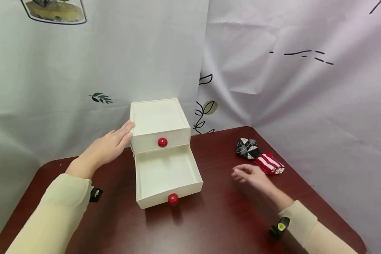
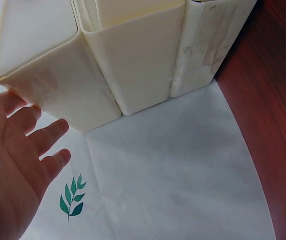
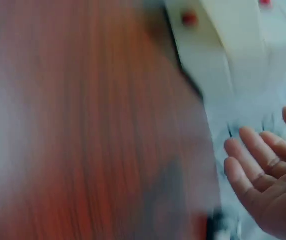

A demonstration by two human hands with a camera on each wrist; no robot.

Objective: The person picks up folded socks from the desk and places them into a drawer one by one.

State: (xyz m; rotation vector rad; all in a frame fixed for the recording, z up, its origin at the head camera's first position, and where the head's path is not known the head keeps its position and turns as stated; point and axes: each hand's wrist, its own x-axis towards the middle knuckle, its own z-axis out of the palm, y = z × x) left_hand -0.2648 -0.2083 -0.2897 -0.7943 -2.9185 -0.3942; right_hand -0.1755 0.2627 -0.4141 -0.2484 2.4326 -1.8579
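Note:
A small cream drawer cabinet [image 1: 158, 116] stands at the back of the table, with round red knobs on its drawers. Its lower drawer [image 1: 166, 173] is pulled out and nothing lies in it; the drawer above is closed. Against the cabinet's upper left side rests my left hand [image 1: 106, 146], fingers extended. My right hand [image 1: 252, 176] hovers over the table to the right of the drawer, fingers loosely bent and holding nothing. Just beyond it lie a black-and-grey argyle sock bundle [image 1: 247, 149] and a red-and-white striped sock bundle [image 1: 271, 164], touching each other.
The dark red-brown table [image 1: 216, 211] has a rounded back edge. Behind and to the right hangs a pale curtain [image 1: 152, 49] printed with leaves and lines. In the right wrist view the picture is blurred.

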